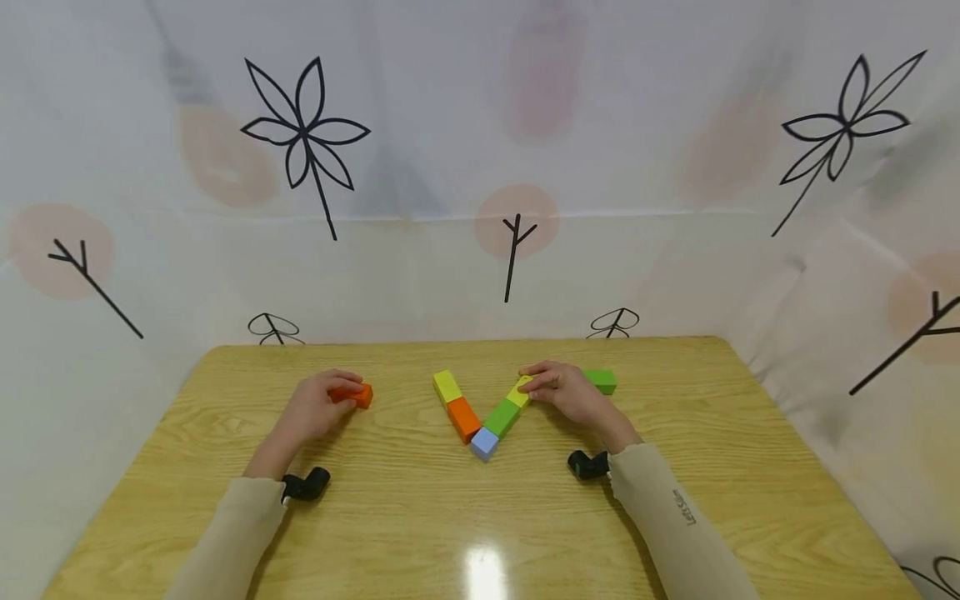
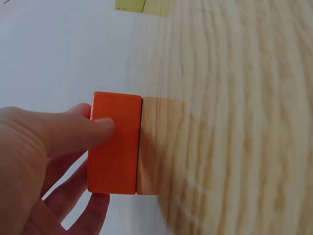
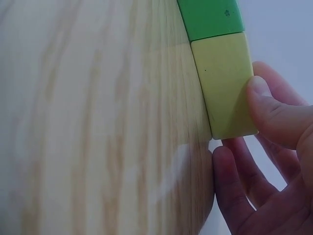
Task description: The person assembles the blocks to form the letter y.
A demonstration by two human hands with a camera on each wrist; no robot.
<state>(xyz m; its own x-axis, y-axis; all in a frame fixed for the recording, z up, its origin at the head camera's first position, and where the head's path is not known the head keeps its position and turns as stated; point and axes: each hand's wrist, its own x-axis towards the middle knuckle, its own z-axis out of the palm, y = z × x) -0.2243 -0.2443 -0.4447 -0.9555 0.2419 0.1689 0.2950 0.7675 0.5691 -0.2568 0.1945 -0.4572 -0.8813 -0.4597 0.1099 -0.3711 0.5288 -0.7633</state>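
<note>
On the left of the table, my left hand grips an orange block. The left wrist view shows the thumb across the broad face of this orange block, fingers behind it, its edge down on the wood. My right hand pinches a yellow block between thumb and fingers. In the right wrist view that yellow block lies end to end with a green block. A light blue block joins this row to a second row of an orange block and a yellow block, forming a V.
Another green block lies just beyond the right hand, partly hidden by it. The wooden table ends at a white patterned cloth at the back. A black wrist camera sticks out at each sleeve.
</note>
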